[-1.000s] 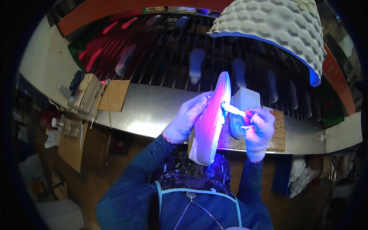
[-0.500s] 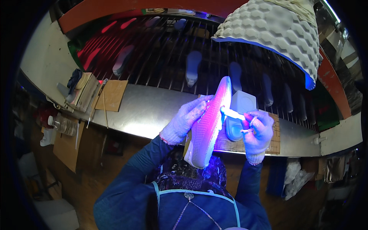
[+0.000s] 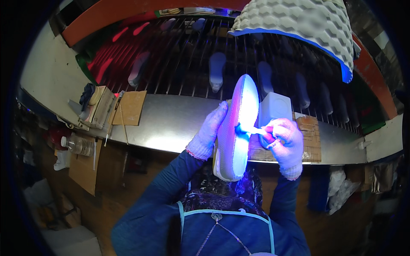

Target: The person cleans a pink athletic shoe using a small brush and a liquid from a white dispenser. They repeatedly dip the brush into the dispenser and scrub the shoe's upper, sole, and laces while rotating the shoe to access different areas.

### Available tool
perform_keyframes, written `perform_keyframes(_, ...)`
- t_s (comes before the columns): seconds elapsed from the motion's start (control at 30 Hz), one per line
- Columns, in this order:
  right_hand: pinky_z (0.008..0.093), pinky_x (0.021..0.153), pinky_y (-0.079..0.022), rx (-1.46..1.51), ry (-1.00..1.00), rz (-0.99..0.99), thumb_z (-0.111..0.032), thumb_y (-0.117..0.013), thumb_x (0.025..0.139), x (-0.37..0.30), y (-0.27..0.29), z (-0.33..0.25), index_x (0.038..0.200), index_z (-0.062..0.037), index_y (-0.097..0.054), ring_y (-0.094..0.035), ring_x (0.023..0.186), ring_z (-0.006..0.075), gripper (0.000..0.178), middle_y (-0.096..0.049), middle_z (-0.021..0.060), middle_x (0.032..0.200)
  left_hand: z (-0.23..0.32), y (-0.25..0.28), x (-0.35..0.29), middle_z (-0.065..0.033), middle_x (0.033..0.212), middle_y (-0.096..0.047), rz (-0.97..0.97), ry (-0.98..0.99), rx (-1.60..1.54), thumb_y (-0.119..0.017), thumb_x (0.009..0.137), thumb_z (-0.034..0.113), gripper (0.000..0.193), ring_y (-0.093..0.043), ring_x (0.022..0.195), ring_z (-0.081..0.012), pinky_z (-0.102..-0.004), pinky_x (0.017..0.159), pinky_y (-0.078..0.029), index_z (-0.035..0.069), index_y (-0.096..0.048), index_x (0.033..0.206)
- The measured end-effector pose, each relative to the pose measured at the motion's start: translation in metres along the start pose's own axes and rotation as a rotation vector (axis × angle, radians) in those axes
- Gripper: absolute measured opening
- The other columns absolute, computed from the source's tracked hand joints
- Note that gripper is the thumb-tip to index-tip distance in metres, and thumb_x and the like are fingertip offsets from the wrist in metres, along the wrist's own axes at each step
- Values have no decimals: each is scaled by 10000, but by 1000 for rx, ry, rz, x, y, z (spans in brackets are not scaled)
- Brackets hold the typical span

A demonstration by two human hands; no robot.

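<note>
My gloved left hand grips a mesh shoe by its left side, toe pointing away from me. The pale bottom of the shoe faces right and glows under violet-blue light. In my gloved right hand I pinch a brush with a pale end. Its dark tip touches the bottom edge of the shoe near the middle. Just behind my right hand stands a pale, box-like container, partly covered by that hand. My left fingertips are partly hidden behind the shoe.
Beyond the metal ledge, soles lie on a barred rack. A white quilted cover hangs at upper right. Cardboard, a thin stick and a stacked box sit left. A plastic bottle is lower left.
The shoe has turned so more of its bottom faces me and the light. The brush has moved slightly down and left along the edge. My view has shifted a little.
</note>
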State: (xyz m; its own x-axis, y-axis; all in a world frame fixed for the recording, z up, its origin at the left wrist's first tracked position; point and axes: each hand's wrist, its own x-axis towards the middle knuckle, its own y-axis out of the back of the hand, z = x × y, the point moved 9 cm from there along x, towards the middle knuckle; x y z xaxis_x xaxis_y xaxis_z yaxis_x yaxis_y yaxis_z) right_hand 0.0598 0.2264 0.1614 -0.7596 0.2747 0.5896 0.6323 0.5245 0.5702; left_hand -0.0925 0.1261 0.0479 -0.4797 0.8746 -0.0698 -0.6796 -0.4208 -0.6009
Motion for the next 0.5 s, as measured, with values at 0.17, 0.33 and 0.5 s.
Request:
perform_keyframes(0.17, 294, 715, -520, 200, -173, 172, 56, -749, 770, 0, 0, 22, 873, 1, -710, -660, 852, 180, 124, -679, 96, 947, -4, 0, -7, -84, 1271, -646, -31, -13, -124, -510, 1057, 511, 588, -657, 1110, -152, -325, 962, -559, 62, -505, 1436)
perform_keyframes(0.33, 283, 740, -514, 331, -294, 68, 63, -710, 752, -21, -17, 43, 844, 16, -701, -650, 853, 169, 104, -685, 88, 963, -5, 3, -14, -88, 1360, -599, -13, -23, -153, -555, 1043, 482, 635, -616, 1205, -160, -340, 1039, -525, 71, -427, 1510)
perform_keyframes(0.5, 247, 687, -494, 483, -584, 269, 54, -588, 778, -49, -30, 66, 934, 33, -728, -607, 781, 112, 211, -656, 77, 981, -1, -1, -19, -90, 1392, -570, -6, -61, -147, -561, 1042, 473, 668, -586, 1248, -172, -346, 1071, -491, 64, -382, 1538)
